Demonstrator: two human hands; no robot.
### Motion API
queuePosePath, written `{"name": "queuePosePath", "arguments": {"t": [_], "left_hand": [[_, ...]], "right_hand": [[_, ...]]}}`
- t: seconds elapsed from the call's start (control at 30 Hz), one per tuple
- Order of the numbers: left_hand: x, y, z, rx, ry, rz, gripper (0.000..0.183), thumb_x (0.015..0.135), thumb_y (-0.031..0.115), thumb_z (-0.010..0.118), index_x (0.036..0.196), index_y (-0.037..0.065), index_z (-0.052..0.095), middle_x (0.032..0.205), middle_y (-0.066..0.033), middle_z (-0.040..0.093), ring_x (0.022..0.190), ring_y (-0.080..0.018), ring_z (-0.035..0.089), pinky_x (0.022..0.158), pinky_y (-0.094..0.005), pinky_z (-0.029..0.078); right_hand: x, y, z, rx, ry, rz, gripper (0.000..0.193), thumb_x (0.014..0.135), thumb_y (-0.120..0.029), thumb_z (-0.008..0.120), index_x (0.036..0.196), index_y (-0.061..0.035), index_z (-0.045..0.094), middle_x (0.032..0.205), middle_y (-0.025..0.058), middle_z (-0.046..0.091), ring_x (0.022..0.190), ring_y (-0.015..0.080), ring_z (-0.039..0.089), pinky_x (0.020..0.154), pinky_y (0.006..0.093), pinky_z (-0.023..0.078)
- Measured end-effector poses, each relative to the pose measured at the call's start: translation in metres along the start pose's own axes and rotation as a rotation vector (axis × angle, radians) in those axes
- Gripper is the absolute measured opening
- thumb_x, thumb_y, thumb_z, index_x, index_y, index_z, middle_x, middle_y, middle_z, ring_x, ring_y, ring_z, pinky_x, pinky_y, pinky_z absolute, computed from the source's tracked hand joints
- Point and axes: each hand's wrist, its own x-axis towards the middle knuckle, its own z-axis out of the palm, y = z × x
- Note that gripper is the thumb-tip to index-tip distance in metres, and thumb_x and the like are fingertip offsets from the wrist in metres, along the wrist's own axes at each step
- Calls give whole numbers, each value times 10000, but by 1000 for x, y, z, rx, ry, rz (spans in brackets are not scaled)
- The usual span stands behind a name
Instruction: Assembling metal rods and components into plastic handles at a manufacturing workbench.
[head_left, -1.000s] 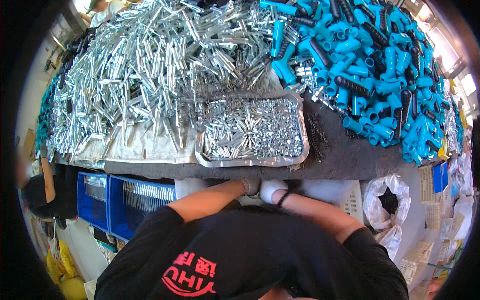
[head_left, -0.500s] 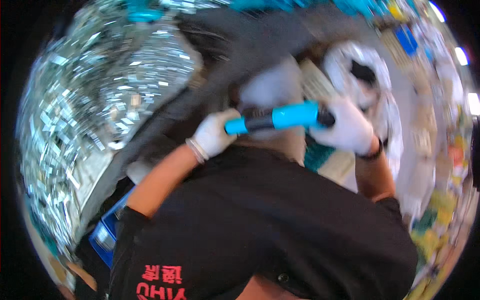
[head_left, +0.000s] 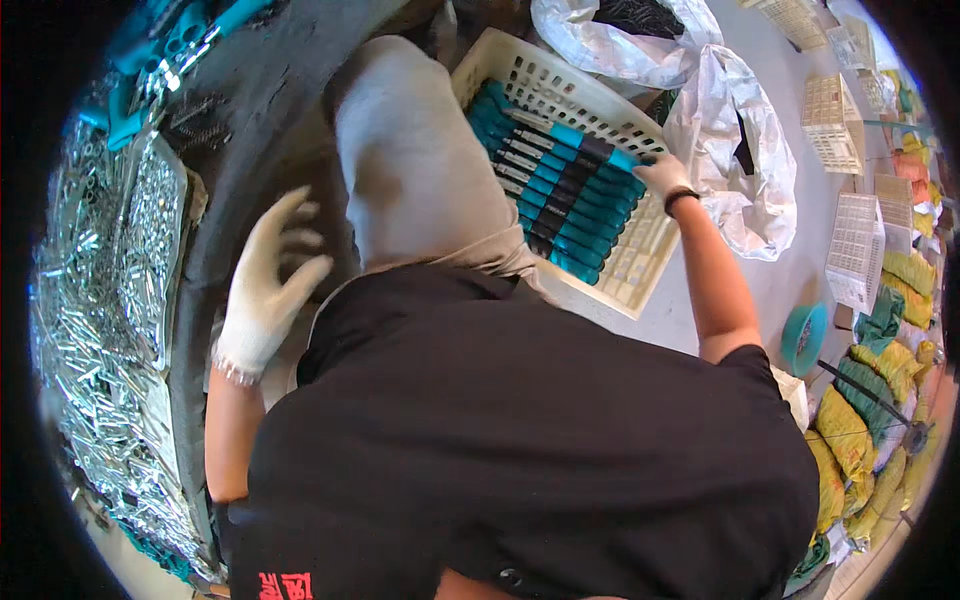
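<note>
My right hand [head_left: 662, 176], in a white glove, is closed on the end of a blue-and-black tubular tool [head_left: 592, 146] with a metal shaft. That tool lies over a row of similar teal tools [head_left: 570, 215] inside a cream perforated plastic crate [head_left: 648, 268]. They are laid side by side, with their black bands lined up. My gloved left hand [head_left: 268, 285] holds nothing. Its fingers are spread in the air, left of my grey-trousered knee and beside the dark bench edge.
Small shiny metal parts [head_left: 100, 390] heap on the bench at left, with a tray of metal pieces [head_left: 155, 240] among them. Teal handles [head_left: 125, 110] lie beyond. White sacks [head_left: 735, 150] stand right of the crate. Farther right are stacked crates [head_left: 855, 245] and yellow sacks [head_left: 845, 430].
The blue tool, earlier held between both hands before my body, is now in the crate under my right hand. My left hand has let go and moved left. The view has turned toward the crate.
</note>
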Motion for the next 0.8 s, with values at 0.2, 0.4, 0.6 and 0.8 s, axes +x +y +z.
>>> {"name": "queuePosePath", "arguments": {"t": [0.2, 0.4, 0.6, 0.8], "left_hand": [[-45, -38, -34, 28, 217, -165, 618, 883, -2, 591, 1470, 17, 398, 1360, -132, 519, 1060, -159, 565, 904, -273, 489], [-58, -47, -25, -24, 328, -254, 578, 905, 42, 562, 1457, -3, 398, 1378, -162, 505, 1072, -177, 569, 944, -288, 465], [-41, -52, -12, -81, 322, -244, 564, 910, 22, 553, 1451, -16, 399, 1383, -187, 491, 1075, -192, 567, 955, -291, 449], [-63, -48, -24, -71, 419, -323, 548, 922, 32, 563, 1443, -33, 403, 1355, -187, 515, 1059, -187, 577, 909, -287, 473]], "right_hand": [[41, -31, 21, 91, 140, -88, 457, 773, -290, 713, 1190, -104, 693, 1169, 177, 686, 1091, 355, 645, 940, 406, 518], [17, -149, -41, 220, 327, -673, 417, 787, -293, 737, 1139, -73, 699, 1075, 187, 696, 1026, 365, 655, 898, 424, 530], [38, -258, 91, -10, -223, -731, 324, 783, -171, 663, 1059, -5, 632, 977, 246, 684, 976, 408, 654, 849, 493, 523], [71, -213, 233, 113, -496, -661, 400, 959, -347, 518, 1175, -24, 610, 1031, 258, 684, 989, 413, 651, 879, 488, 504]]}}
